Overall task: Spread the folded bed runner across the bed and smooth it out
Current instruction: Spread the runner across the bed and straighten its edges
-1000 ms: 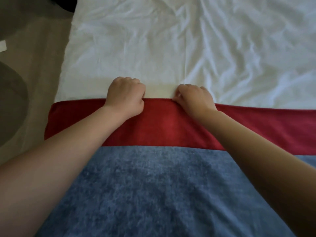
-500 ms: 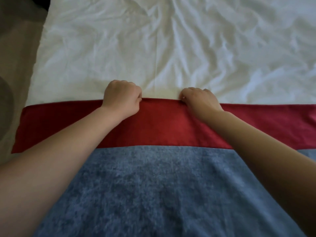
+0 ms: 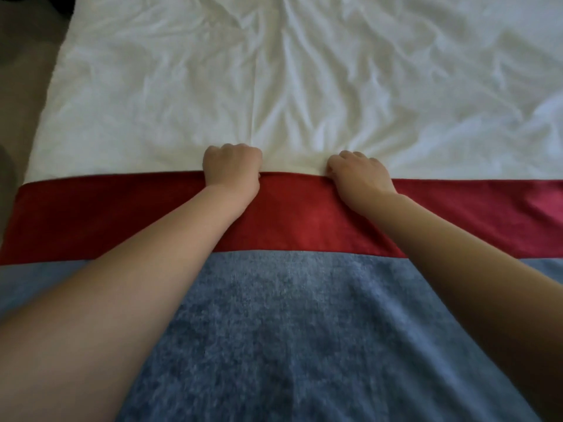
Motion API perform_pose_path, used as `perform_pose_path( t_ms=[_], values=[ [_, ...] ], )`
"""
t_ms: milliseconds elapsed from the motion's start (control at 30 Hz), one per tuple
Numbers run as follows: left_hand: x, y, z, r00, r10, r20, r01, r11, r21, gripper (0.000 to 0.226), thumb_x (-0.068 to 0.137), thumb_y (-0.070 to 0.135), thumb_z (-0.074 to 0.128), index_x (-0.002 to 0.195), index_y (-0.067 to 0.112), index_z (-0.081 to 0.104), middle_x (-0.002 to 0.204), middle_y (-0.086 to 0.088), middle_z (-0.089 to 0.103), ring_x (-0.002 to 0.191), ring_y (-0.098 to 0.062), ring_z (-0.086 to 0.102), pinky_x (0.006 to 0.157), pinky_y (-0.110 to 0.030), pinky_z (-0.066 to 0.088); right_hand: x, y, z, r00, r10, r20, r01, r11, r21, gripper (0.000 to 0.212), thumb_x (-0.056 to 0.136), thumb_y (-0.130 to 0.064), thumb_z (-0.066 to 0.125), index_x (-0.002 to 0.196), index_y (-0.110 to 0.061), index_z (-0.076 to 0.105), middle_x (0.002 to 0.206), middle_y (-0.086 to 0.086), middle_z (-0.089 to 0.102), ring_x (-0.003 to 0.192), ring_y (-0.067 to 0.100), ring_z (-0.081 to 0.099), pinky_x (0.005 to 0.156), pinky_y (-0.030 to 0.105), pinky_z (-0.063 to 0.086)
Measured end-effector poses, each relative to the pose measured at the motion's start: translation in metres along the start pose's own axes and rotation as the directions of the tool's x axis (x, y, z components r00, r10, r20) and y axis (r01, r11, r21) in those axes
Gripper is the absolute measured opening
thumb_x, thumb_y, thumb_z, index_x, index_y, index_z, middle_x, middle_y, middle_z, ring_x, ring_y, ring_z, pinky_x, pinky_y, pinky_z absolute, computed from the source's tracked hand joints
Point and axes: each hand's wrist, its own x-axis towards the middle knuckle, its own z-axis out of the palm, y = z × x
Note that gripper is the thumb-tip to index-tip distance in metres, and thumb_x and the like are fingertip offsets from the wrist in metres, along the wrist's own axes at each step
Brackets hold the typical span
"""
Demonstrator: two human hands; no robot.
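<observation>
Fig.: bed runner (image 3: 304, 220) lies across frame centre and bottom, red band above, blue-grey field below, over the white sheet (image 3: 304, 86). L hand (image 3: 233, 167) and R hand (image 3: 359, 173) sit near each other at mid-frame, both w/ fingers curled tight round the runner's far red edge, none extended. I judge spreading approx. done: the runner is unfolded and reaches both frame sides. Left to do: release and flatten soft ripples at lower centre. Runner ends are out of view, so I can't confirm overhang.

You will find no text, label, brand, number or sign to read anywhere in this view.
</observation>
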Motion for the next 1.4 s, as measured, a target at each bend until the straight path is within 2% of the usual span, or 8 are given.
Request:
perform_pose_path(
  t_ms=[200,400,700,933,1100,1233,1300,1400],
  values=[
    [-0.033,-0.007,-0.011,0.988,0.049,-0.145,-0.058,0.996,-0.061,0.027,0.092,0.033,0.053,0.107,0.012,0.061,0.103,-0.009,0.062,0.095,-0.030,0.057,0.080,-0.039,0.040,-0.024,-0.017,-0.010,0.990,0.088,-0.114,-0.093,0.995,-0.041,0.022,0.096,-0.020,0.038,0.108,-0.008,0.052,0.109,0.012,0.055,0.100,0.033,0.051,0.076,0.040,0.037],
    [-0.098,-0.038,-0.010,0.971,0.109,-0.212,-0.130,0.988,-0.087,0.057,0.089,0.054,0.036,0.124,0.013,0.054,0.123,-0.011,0.059,0.114,-0.029,0.054,0.100,-0.044,0.037,-0.077,-0.060,-0.023,0.981,-0.015,-0.193,0.008,0.999,-0.039,0.048,0.096,-0.046,0.035,0.133,-0.017,0.045,0.127,0.007,0.053,0.116,0.028,0.050,0.095,0.041,0.038],
    [-0.225,-0.067,-0.021,0.969,0.076,-0.236,-0.123,0.973,-0.193,0.050,0.091,0.046,0.044,0.130,0.016,0.053,0.132,-0.013,0.054,0.124,-0.031,0.048,0.109,-0.046,0.027,-0.175,-0.180,-0.028,0.981,0.012,-0.195,-0.020,0.999,-0.038,0.050,0.095,-0.048,0.035,0.132,-0.017,0.047,0.125,0.006,0.055,0.115,0.028,0.051,0.097,0.044,0.036],
    [-0.402,-0.105,0.023,0.986,0.054,-0.158,-0.095,0.958,-0.270,0.060,0.083,0.050,0.025,0.114,0.014,0.063,0.111,-0.014,0.065,0.101,-0.035,0.060,0.091,-0.042,0.043,-0.296,-0.302,0.007,0.992,0.061,-0.106,-0.056,0.997,0.051,0.049,0.094,-0.048,0.029,0.124,-0.017,0.054,0.116,0.007,0.058,0.109,0.030,0.055,0.087,0.042,0.040],
    [-0.480,-0.133,0.069,0.995,0.101,0.011,-0.093,0.947,-0.307,0.056,0.089,0.046,0.035,0.131,0.015,0.056,0.137,-0.016,0.052,0.124,-0.032,0.050,0.103,-0.044,0.038,-0.362,-0.359,0.042,1.000,0.003,0.013,-0.004,0.995,0.103,0.046,0.094,-0.047,0.030,0.123,-0.019,0.053,0.118,0.005,0.057,0.109,0.028,0.055,0.085,0.040,0.043],
    [-0.515,-0.157,0.099,0.982,0.187,-0.009,-0.184,0.953,-0.241,0.051,0.094,0.037,0.049,0.141,0.017,0.045,0.150,-0.013,0.037,0.137,-0.029,0.038,0.110,-0.042,0.032,-0.391,-0.377,0.072,0.998,-0.014,0.065,0.010,0.998,0.069,0.044,0.096,-0.039,0.044,0.134,-0.017,0.043,0.141,0.008,0.042,0.131,0.027,0.039,0.102,0.040,0.037],
    [-0.523,-0.168,0.104,0.978,0.180,-0.107,-0.200,0.955,-0.220,0.047,0.084,0.021,0.064,0.130,0.013,0.056,0.139,-0.015,0.051,0.124,-0.033,0.052,0.100,-0.043,0.043,-0.396,-0.384,0.079,0.999,-0.023,-0.047,0.025,0.999,0.045,0.039,0.089,-0.024,0.055,0.126,-0.015,0.051,0.130,0.008,0.051,0.120,0.027,0.050,0.096,0.038,0.041],
    [-0.530,-0.182,0.108,0.952,0.116,-0.285,-0.185,0.955,-0.231,0.032,0.073,0.000,0.060,0.103,0.007,0.065,0.104,-0.012,0.063,0.091,-0.034,0.061,0.073,-0.042,0.051,-0.396,-0.394,0.088,0.944,-0.221,-0.245,0.217,0.975,-0.042,0.030,0.073,-0.006,0.048,0.097,-0.016,0.062,0.090,0.002,0.058,0.076,0.023,0.056,0.065,0.032,0.043]
  ],
)
